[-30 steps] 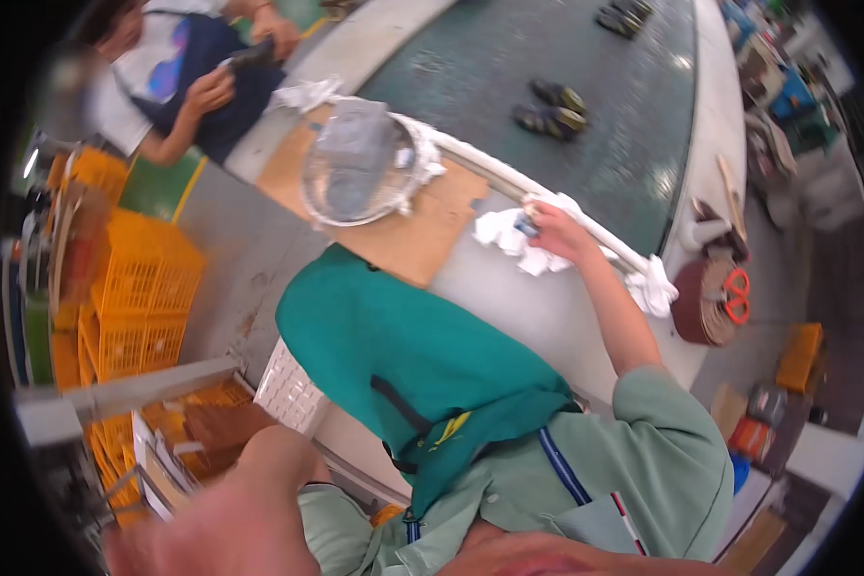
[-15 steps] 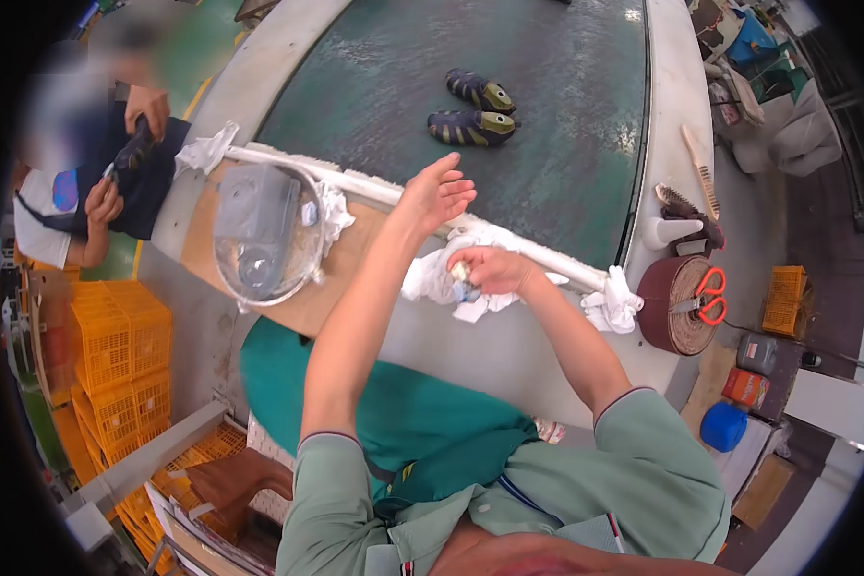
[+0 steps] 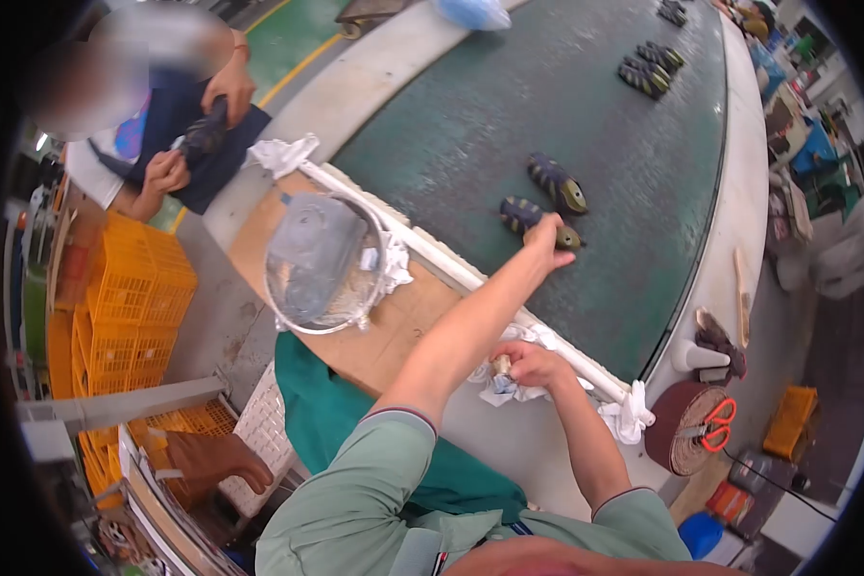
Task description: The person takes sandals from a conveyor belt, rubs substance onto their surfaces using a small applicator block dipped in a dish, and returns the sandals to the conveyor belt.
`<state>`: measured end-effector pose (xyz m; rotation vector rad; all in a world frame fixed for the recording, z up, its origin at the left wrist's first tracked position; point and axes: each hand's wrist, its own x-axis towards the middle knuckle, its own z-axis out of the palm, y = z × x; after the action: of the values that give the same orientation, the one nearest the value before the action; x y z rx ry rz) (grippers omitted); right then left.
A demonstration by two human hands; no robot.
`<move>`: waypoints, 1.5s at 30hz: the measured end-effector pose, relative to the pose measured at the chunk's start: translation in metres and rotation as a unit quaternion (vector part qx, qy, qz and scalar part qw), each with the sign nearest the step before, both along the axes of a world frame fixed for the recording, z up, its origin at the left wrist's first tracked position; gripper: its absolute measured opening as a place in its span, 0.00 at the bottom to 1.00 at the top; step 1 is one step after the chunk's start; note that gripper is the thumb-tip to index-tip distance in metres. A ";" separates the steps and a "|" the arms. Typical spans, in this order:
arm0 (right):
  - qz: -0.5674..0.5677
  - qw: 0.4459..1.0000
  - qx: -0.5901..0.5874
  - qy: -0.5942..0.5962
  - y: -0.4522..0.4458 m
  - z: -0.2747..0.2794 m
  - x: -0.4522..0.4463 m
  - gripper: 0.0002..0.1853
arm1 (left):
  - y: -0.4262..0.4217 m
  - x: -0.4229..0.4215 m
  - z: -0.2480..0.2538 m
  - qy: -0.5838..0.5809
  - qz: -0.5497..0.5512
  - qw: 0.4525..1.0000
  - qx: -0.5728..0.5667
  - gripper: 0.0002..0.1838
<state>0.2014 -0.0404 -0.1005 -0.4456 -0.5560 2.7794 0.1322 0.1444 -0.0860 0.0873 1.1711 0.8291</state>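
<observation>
On the green conveyor belt point(image 3: 470, 115), a dark shoe with olive stripes point(image 3: 518, 213) lies under my left hand point(image 3: 547, 242). My fingers close round its middle, hiding part of the side. Its mate point(image 3: 559, 182) lies just beyond, untouched. Nearer to me, my right hand point(image 3: 540, 367) is closed on a small pale object point(image 3: 501, 365) whose kind I cannot make out. Crumpled white cloth point(image 3: 533, 334) lies beneath and behind that hand, along the belt's near edge.
More shoes point(image 3: 643, 77) sit farther up the belt. At left are a clear plastic container point(image 3: 312, 254) in a round rim and a co-worker's hands point(image 3: 168, 171) holding a shoe. At right, orange-handled scissors point(image 3: 718, 424) rest on a brown roll point(image 3: 677, 437); yellow crates point(image 3: 139, 278) stand lower left.
My left hand has moved forward and right from above the belt's edge onto the nearer shoe. The view has shifted, and more shoes show farther up the belt. My right hand keeps its small object.
</observation>
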 end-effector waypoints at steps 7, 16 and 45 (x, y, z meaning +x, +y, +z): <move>-0.010 1.000 0.027 -0.001 0.001 0.009 0.000 0.25 | -0.115 -0.099 0.092 -0.087 -0.148 0.952 0.253 0.22; -0.041 0.994 0.085 -0.051 -0.003 0.016 -0.005 0.25 | -0.287 -0.200 0.125 -0.106 0.023 0.924 0.366 0.28; -0.090 0.467 0.805 -0.355 0.018 0.097 -0.327 0.21 | -0.401 -0.265 0.061 -0.184 0.242 0.887 0.347 0.25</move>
<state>-0.1255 -0.0225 -0.0036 -0.8933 -2.4978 0.6330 -0.1326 -0.2563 -0.0253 0.2188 0.4881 1.6114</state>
